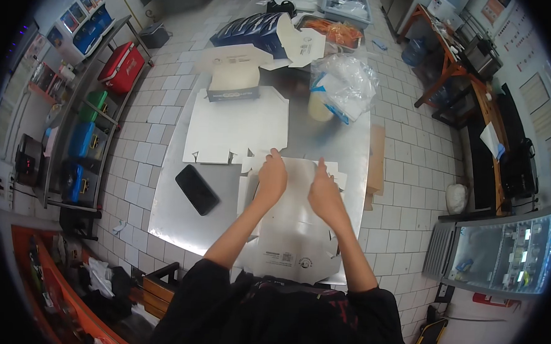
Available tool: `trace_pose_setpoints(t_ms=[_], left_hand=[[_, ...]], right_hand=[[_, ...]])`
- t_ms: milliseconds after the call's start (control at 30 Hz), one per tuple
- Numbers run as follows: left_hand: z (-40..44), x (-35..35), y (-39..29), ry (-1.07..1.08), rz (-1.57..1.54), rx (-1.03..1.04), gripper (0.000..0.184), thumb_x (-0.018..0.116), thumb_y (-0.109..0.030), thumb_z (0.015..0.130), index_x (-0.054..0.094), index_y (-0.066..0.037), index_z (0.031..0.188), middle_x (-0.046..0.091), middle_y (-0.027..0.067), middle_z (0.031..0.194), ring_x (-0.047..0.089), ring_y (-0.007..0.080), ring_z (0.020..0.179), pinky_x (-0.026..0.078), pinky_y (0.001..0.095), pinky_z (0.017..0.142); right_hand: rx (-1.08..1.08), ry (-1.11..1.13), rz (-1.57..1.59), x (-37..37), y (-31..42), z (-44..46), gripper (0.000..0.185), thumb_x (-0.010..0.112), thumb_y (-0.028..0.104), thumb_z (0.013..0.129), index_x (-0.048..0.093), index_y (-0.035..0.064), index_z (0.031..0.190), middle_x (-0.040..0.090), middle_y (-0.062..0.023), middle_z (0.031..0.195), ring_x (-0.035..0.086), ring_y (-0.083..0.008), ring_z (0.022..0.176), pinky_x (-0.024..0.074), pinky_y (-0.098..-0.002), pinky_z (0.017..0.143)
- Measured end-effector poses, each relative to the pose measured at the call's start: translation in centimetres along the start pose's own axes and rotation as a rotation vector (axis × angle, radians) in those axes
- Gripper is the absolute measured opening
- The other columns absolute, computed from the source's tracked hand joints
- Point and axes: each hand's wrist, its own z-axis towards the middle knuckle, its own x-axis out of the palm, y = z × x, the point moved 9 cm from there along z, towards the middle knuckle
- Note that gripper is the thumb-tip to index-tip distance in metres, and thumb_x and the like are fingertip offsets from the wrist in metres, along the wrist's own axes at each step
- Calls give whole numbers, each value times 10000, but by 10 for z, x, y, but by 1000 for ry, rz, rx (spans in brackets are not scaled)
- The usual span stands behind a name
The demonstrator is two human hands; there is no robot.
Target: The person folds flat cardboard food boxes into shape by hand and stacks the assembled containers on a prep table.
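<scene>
Cardboard (293, 216) looks light, stiff yet creasable, best held by its edges; left hand (273, 175) and right hand (326, 190) lie near its far edge, fingers' grip unclear.

The left hand (273, 177) and right hand (325, 191) are bare, as are the forearms (235, 232) behind them. Farther back from the grip, a black shirt (220, 323) has loose, wide sleeves (206, 287) cut short. A dark red print (337, 307), too blurred to read, marks its front, mostly toward the right-hand side.
</scene>
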Motion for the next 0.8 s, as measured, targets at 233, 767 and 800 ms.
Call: trace_pose_setpoints(t_ms=[233, 767, 800], left_hand=[[15, 9, 21, 203, -12, 4, 301, 451, -113, 856, 416, -4, 1135, 590, 115, 807, 615, 242, 706, 488, 393, 661], [-13, -89, -89, 936, -14, 728, 387, 646, -313, 772, 598, -58, 1060, 624, 133, 974, 583, 273, 936, 467, 358, 787], [-28, -87, -81, 943, 17, 677, 337, 611, -264, 797, 589, -45, 1052, 614, 144, 980, 576, 276, 958, 472, 366, 783]], right_hand=[[416, 218, 228, 45, -125, 14, 445, 442, -26, 772, 361, -53, 1208, 563, -252, 973, 574, -369, 918, 433, -399, 847], [-461, 758, 35, -31, -2, 23, 360, 648, 198, 756, 595, 27, 1069, 620, -135, 778, 602, -229, 777, 462, -360, 713], [-528, 506, -43, -35, 5, 13, 353, 624, 167, 769, 590, 29, 1093, 628, -150, 797, 604, -252, 813, 464, -370, 721]])
